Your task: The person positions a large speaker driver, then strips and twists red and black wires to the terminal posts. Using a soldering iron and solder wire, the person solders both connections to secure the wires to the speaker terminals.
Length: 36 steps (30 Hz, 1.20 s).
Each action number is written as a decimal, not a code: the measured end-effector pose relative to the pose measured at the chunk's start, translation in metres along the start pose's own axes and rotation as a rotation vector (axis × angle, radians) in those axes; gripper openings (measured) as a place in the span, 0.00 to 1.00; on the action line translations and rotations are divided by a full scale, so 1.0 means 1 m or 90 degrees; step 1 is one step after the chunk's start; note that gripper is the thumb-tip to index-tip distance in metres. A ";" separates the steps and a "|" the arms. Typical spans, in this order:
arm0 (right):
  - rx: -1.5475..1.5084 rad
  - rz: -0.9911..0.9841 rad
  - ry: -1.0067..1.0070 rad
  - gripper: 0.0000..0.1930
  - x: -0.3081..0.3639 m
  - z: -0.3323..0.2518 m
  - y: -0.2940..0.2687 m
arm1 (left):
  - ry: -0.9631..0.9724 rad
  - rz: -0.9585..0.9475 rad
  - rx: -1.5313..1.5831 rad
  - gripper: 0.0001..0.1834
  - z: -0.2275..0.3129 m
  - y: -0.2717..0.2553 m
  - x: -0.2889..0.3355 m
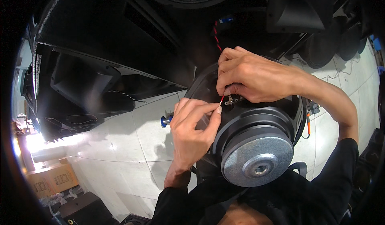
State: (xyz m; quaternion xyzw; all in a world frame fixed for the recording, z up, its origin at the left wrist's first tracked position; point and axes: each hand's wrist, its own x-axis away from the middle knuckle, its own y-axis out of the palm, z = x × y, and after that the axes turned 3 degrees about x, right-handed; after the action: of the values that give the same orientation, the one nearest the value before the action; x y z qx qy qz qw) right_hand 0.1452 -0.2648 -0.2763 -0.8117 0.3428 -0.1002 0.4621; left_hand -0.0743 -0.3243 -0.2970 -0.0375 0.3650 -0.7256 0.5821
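I see my left hand (pixel 192 125) pinching the red wire (pixel 221 99) just beside the terminal (pixel 230 101) on the speaker (pixel 256 145), which rests magnet-up against my lap. My right hand (pixel 248 78) is curled over the frame, fingertips pressing by the terminal. The thin wire could slip or bend if my pinch wavers, missing the tab.
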 end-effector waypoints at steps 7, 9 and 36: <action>0.076 0.007 -0.020 0.10 0.002 -0.003 0.003 | -0.009 -0.056 -0.025 0.04 0.013 -0.002 -0.013; 0.077 0.009 -0.022 0.11 0.003 -0.003 0.003 | -0.024 -0.067 -0.040 0.03 0.016 -0.003 -0.014; 0.055 0.042 -0.016 0.10 0.009 0.002 0.010 | 0.113 -0.172 -0.075 0.04 0.011 -0.012 -0.032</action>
State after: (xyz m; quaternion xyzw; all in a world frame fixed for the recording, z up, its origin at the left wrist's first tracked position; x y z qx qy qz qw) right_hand 0.1480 -0.2730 -0.2870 -0.7805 0.3588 -0.0893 0.5041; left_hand -0.0686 -0.3005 -0.2705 -0.0561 0.4488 -0.7750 0.4414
